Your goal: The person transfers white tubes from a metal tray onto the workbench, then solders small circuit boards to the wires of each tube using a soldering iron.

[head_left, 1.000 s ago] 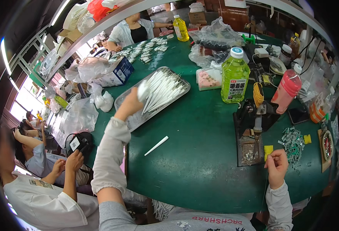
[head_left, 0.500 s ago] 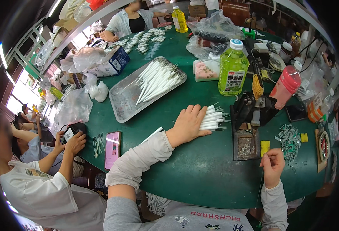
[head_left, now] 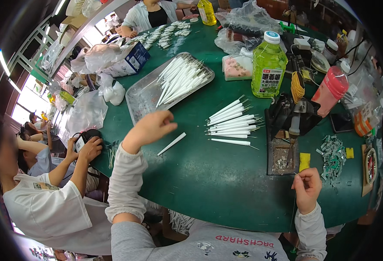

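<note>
My left hand (head_left: 153, 127) is in the air just below the metal tray, its fingers loosely bent and nothing visible in them. A lone white tapered stick (head_left: 172, 144) lies on the table beside it. To the right, a fanned row of white tapered sticks (head_left: 230, 122) has thin wire ends pointing right. Several more white sticks (head_left: 183, 78) are heaped in the metal tray (head_left: 140, 98). Near the table's front right, my right hand (head_left: 307, 188) pinches a thin wire (head_left: 294, 204) that hangs downward, beside a yellow sponge (head_left: 304, 161).
A black soldering stand (head_left: 282, 156) stands right of the row, with small green-and-silver parts (head_left: 333, 158) beyond. Behind are a green liquid bottle (head_left: 269, 65) and a pink bottle (head_left: 330, 89). A co-worker (head_left: 48, 191) sits at left holding a black device; another person (head_left: 154, 17) sits across.
My left hand has lifted off the white sticks and moved left, leaving them spread on the table. My left sleeve now covers the phone. My right hand stays nearly in place.
</note>
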The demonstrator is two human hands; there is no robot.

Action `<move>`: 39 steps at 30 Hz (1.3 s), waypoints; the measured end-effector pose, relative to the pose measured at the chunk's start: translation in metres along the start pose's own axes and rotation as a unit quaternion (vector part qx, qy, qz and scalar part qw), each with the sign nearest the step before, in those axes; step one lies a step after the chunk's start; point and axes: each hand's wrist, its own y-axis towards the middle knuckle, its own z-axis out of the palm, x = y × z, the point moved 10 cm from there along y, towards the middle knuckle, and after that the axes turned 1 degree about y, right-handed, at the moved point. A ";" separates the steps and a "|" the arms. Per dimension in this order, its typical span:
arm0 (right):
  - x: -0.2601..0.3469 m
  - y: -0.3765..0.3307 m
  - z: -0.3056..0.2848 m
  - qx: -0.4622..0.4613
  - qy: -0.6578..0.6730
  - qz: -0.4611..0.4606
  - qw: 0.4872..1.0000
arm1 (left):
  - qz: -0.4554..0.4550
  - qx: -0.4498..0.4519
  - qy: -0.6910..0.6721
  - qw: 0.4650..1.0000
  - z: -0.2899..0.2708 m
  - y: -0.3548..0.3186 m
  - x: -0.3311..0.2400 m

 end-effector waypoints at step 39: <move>-0.004 0.003 -0.004 -0.025 -0.046 0.004 0.999 | -0.035 -0.098 0.037 0.994 -0.017 0.138 0.071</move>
